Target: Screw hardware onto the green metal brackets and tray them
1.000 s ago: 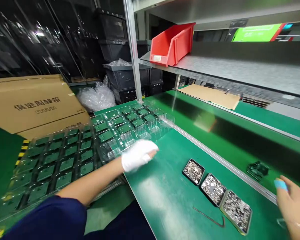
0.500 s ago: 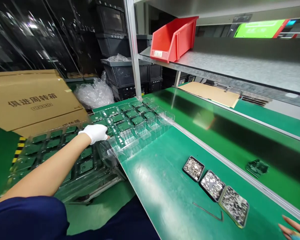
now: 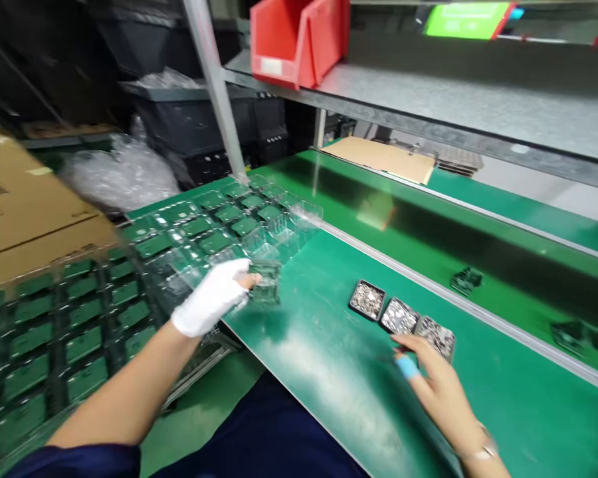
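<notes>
My left hand (image 3: 212, 295), in a white glove with bare fingertips, grips a green plastic-looking part (image 3: 266, 283) by its left side. The part is blurred and held above the table's near edge, beside the clear blister tray (image 3: 229, 216) of similar green pieces. My right hand (image 3: 436, 392), bare with blue tape round the thumb, is low over the table with its fingers closed. A thin dark smear beyond its fingertips looks like the hex key (image 3: 380, 358). Just behind it stand small boxes of shiny metal pieces (image 3: 367, 299), one partly covered by the hand.
Another tray of green pieces (image 3: 82, 312) lies at left, below a cardboard box (image 3: 24, 199). Behind the metal rail (image 3: 413, 279) two dark green parts (image 3: 466, 281) lie on a green surface. A red bin (image 3: 299, 46) sits on the overhead shelf (image 3: 453, 99).
My left hand has moved right from the tray and now has a green part in it. My right hand has come in over the hex key's place. The view has swung right and down.
</notes>
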`<state>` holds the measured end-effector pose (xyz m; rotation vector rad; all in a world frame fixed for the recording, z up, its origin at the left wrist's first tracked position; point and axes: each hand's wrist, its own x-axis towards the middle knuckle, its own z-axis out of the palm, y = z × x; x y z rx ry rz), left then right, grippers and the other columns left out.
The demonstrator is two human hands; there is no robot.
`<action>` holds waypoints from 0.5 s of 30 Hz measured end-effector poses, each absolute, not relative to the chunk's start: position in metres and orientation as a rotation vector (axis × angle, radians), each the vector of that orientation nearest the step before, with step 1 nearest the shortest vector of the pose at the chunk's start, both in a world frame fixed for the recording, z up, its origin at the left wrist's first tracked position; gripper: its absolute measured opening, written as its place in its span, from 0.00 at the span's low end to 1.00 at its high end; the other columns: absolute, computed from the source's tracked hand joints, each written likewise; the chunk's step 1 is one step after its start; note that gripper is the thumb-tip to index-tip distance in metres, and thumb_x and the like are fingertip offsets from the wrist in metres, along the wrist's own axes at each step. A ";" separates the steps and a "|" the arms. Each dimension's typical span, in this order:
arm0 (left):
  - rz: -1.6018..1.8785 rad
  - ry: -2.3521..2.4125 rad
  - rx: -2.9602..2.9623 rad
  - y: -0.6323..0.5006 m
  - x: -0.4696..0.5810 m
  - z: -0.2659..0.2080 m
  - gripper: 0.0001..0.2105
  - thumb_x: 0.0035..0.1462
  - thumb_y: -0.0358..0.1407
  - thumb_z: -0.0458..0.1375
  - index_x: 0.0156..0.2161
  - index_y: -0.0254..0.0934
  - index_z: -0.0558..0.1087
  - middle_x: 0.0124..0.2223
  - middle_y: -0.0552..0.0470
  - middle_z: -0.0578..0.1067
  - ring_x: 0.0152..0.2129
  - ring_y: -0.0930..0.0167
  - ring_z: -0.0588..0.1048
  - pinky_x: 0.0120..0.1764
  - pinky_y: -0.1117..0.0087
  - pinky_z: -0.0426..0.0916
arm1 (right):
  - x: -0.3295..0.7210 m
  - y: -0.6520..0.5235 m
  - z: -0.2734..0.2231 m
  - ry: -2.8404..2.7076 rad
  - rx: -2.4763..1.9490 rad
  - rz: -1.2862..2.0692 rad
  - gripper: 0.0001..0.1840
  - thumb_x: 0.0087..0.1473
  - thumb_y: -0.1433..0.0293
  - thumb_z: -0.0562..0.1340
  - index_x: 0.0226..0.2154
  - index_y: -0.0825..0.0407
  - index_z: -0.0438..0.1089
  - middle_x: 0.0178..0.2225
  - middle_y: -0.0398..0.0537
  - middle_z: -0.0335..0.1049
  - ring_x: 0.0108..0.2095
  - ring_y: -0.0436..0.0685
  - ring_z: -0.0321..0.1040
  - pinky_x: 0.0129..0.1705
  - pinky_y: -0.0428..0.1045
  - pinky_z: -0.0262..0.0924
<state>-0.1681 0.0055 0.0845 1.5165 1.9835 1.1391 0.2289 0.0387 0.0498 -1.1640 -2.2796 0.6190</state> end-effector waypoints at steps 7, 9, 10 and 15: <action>1.020 1.701 1.752 0.016 -0.042 0.019 0.13 0.57 0.41 0.50 0.41 0.36 0.70 0.29 0.52 0.74 0.24 0.71 0.72 0.31 0.70 0.69 | 0.138 0.014 0.049 -2.288 -1.301 0.683 0.34 0.53 0.60 0.61 0.58 0.54 0.52 0.48 0.60 0.66 0.42 0.64 0.70 0.40 0.58 0.68; 0.953 1.633 1.872 0.010 -0.038 0.013 0.16 0.56 0.40 0.50 0.47 0.35 0.68 0.30 0.51 0.75 0.26 0.70 0.73 0.33 0.69 0.70 | 0.144 0.018 0.045 -2.236 -1.398 0.664 0.29 0.53 0.64 0.60 0.56 0.55 0.55 0.45 0.57 0.67 0.41 0.62 0.69 0.39 0.57 0.68; 0.899 1.560 1.948 0.008 -0.041 0.011 0.17 0.56 0.39 0.50 0.50 0.35 0.67 0.32 0.50 0.76 0.28 0.69 0.74 0.35 0.69 0.70 | 0.151 0.020 0.044 -2.237 -1.400 0.681 0.26 0.53 0.66 0.59 0.54 0.55 0.57 0.43 0.56 0.67 0.41 0.61 0.69 0.40 0.56 0.68; 0.681 1.559 2.119 0.023 -0.068 0.026 0.14 0.56 0.37 0.47 0.40 0.37 0.73 0.39 0.49 0.78 0.34 0.67 0.76 0.38 0.69 0.69 | 0.193 0.034 0.059 -2.537 -1.127 0.826 0.27 0.51 0.76 0.57 0.55 0.53 0.60 0.48 0.54 0.65 0.47 0.58 0.65 0.49 0.54 0.64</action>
